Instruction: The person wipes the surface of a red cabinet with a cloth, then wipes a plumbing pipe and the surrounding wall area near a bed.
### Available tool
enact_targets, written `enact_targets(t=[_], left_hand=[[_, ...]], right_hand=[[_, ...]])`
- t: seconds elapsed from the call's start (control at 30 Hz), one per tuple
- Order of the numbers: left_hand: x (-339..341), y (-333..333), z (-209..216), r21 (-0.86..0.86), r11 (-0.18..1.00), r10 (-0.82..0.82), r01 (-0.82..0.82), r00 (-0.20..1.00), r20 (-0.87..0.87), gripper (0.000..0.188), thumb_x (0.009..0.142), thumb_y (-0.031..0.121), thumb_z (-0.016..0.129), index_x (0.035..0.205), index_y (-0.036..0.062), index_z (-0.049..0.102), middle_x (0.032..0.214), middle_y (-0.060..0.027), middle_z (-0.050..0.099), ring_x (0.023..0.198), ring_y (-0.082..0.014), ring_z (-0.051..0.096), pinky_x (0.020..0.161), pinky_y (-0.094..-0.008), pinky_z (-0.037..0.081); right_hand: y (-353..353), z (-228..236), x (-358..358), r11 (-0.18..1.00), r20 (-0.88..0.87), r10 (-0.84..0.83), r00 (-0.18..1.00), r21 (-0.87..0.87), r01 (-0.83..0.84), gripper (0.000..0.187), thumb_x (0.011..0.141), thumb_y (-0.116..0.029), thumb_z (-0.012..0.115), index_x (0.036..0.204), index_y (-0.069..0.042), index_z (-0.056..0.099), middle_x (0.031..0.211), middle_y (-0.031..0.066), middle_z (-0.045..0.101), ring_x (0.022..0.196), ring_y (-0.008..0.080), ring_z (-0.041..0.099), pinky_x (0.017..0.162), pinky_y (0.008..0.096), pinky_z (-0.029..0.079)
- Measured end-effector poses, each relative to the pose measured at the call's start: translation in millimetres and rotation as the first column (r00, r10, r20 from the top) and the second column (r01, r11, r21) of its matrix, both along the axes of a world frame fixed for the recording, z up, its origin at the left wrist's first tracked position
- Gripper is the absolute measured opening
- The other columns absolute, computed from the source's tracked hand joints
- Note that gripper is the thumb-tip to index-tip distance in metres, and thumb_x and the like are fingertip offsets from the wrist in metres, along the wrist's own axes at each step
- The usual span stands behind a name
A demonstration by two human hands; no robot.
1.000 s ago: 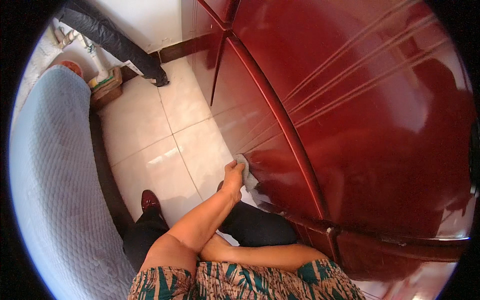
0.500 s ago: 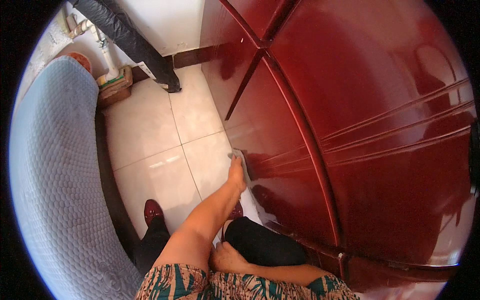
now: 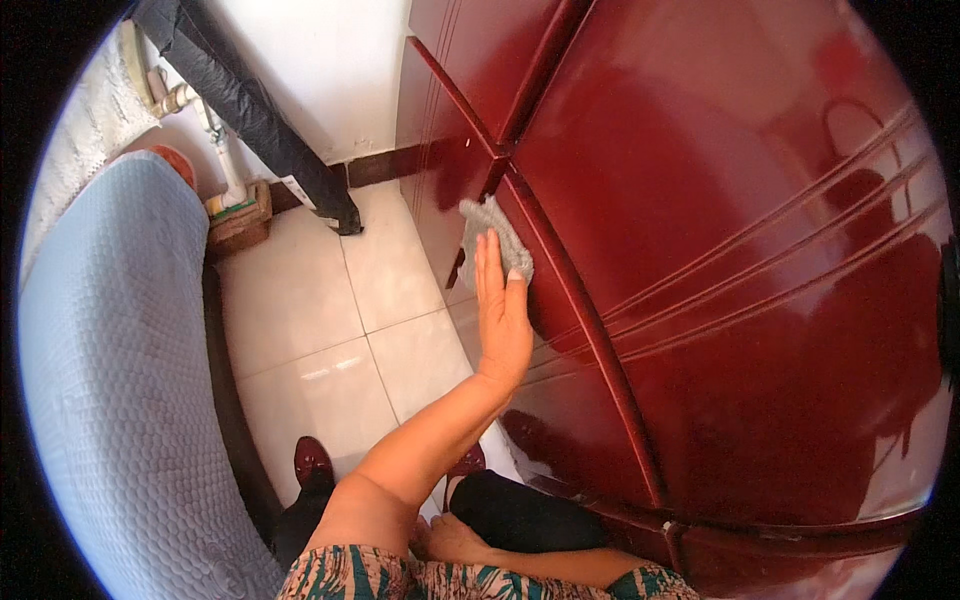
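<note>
My left hand (image 3: 503, 310) reaches forward and presses a grey cloth (image 3: 487, 225) against the glossy dark red panelled furniture (image 3: 740, 330). Its fingers lie nearly straight along the cloth, with the thumb at the cloth's edge. The cloth covers part of a dark vertical strip on the panel, just left of a raised curved trim (image 3: 590, 320). Low in front of my body, my right hand (image 3: 453, 540) rests beside my bent knee (image 3: 520, 510). Its fingers look curled and are partly behind my left arm; whatever they may hold is hidden.
A bed or padded seat with a light blue quilted cover (image 3: 130, 360) runs along the left. Pale floor tiles (image 3: 295, 300) lie between it and the furniture. A long black wrapped bundle (image 3: 270, 120) leans by the white wall, near a white pipe (image 3: 228, 165) and a brick (image 3: 240, 222).
My left hand has moved forward and up the red panel with the cloth, from near its lower edge to beside the trim. My right hand stays low by the knee. The view has shifted slightly.
</note>
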State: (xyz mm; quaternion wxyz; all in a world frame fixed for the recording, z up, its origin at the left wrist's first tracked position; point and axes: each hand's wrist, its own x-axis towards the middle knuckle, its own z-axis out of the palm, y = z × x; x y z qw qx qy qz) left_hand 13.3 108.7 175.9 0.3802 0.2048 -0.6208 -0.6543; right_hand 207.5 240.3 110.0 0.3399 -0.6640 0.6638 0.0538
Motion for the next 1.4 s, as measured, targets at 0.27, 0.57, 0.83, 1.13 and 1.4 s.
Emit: enact_targets(t=[0.27, 0.57, 0.83, 1.13, 1.4], left_hand=[[-22.5, -31.0, 40.4, -0.207, 0.978, 0.003, -0.017, 0.998, -0.068, 0.050, 0.096, 0.022, 0.035, 0.141, 0.0035, 0.025, 0.148, -0.0203, 0.018, 0.138, -0.0321, 0.016, 0.111, -0.0389, 0.015], [37.7, 30.0, 46.4, -0.388, 0.918, -0.080, 0.077, 0.997, 0.009, 0.045, 0.094, 0.018, 0.044, 0.135, 0.0028, 0.036, 0.145, -0.0246, 0.020, 0.135, -0.0368, 0.020, 0.109, -0.0402, 0.019], [92.6, 103.7, 46.8, -0.443, 0.888, -0.122, 0.127, 0.992, 0.041, 0.038, 0.086, 0.017, 0.057, 0.122, 0.0068, 0.047, 0.138, -0.0233, 0.025, 0.125, -0.0413, 0.029, 0.104, -0.0468, 0.025], [143.9, 158.9, 53.2, -0.399, 0.883, -0.231, 0.245, 0.969, 0.084, 0.033, 0.080, 0.010, 0.066, 0.110, 0.0085, 0.055, 0.121, -0.0180, 0.032, 0.113, -0.0333, 0.038, 0.096, -0.0387, 0.035], [164.4, 156.4, 58.7, -0.090, 0.960, -0.277, 0.264, 0.942, -0.190, 0.025, 0.083, 0.008, 0.060, 0.106, 0.0041, 0.054, 0.119, -0.0127, 0.041, 0.112, -0.0239, 0.041, 0.097, -0.0339, 0.032]], right_hand=[[16.1, -38.4, 8.1, 0.815, 0.106, -0.005, 0.994, -0.576, 0.065, 0.015, 0.081, -0.018, 0.050, 0.085, -0.003, 0.052, 0.062, 0.0117, 0.050, 0.046, 0.0271, 0.055, 0.038, 0.0403, 0.038], [2.2, -23.1, 5.9, 0.992, 0.111, 0.094, 0.989, -0.095, -0.084, 0.024, 0.090, -0.023, 0.037, 0.097, -0.007, 0.054, 0.087, 0.0174, 0.059, 0.077, 0.0333, 0.063, 0.062, 0.0472, 0.046], [8.4, -53.8, 13.6, 0.808, 0.420, -0.292, 0.859, -0.373, 0.456, 0.039, 0.079, -0.028, 0.053, 0.109, -0.004, 0.060, 0.113, 0.0241, 0.058, 0.106, 0.0382, 0.054, 0.092, 0.0457, 0.041], [0.2, -20.4, 1.0, 0.969, 0.175, -0.191, 0.966, -0.122, 0.214, 0.035, 0.079, -0.025, 0.052, 0.106, -0.003, 0.060, 0.108, 0.0233, 0.059, 0.102, 0.0379, 0.056, 0.087, 0.0467, 0.044], [2.3, -10.0, -4.8, 0.967, 0.173, -0.173, 0.970, -0.156, 0.200, 0.032, 0.079, -0.023, 0.052, 0.102, -0.003, 0.060, 0.105, 0.0227, 0.061, 0.099, 0.0377, 0.058, 0.083, 0.0475, 0.046]])
